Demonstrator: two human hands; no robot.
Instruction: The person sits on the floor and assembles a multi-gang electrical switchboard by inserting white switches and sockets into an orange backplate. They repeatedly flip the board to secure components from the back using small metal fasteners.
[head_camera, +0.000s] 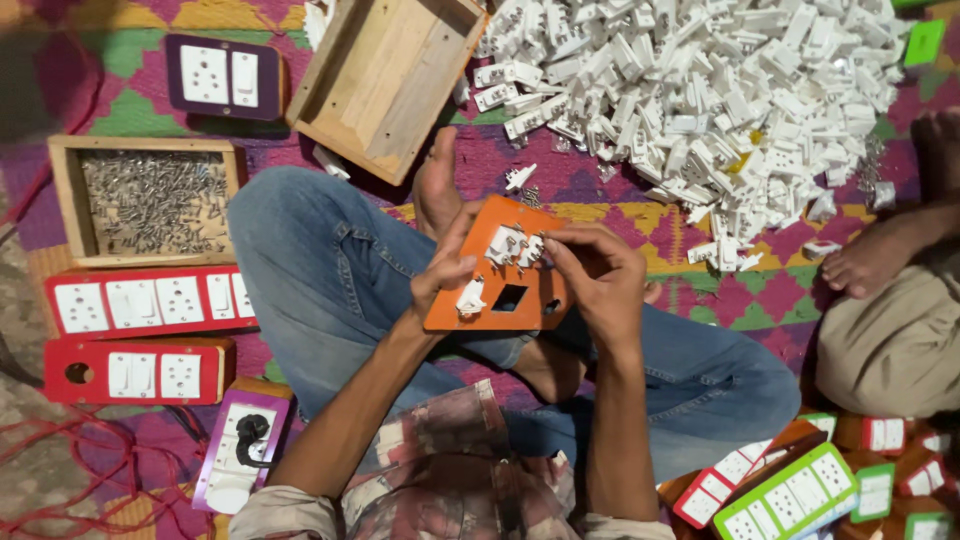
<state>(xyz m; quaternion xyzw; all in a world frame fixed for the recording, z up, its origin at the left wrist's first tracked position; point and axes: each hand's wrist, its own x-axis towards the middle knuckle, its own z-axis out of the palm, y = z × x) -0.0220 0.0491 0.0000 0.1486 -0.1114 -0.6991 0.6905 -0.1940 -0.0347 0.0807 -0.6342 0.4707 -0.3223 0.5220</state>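
1. I hold an orange plate (500, 285) above my crossed legs, over the patterned mat (700, 290) on the floor. It is a flat, roughly rectangular panel, tilted, with a square cut-out near its middle.
2. My left hand (445, 270) is closed on the plate's left edge, thumb on its face and fingers behind.
3. My right hand (600, 275) wraps the plate's right edge, its fingertips pinched at a small white socket part (512, 245) seated near the plate's top. Another white piece (470, 298) sits low on the left of the plate's face.
4. A large heap of white plastic parts (700, 90) fills the mat's far right corner; an empty wooden tray (385, 80) lies beside it at the far edge.
5. By the left edge lie a wooden box of metal screws (150, 200) and red switch boards (145, 300), just beside each other.
6. Hard to make out: what my right fingertips pinch is too small to tell, and my right palm covers the plate's right side. More coloured boards at the near right corner are cut off, and another person's foot (870, 260) shows at the right edge.
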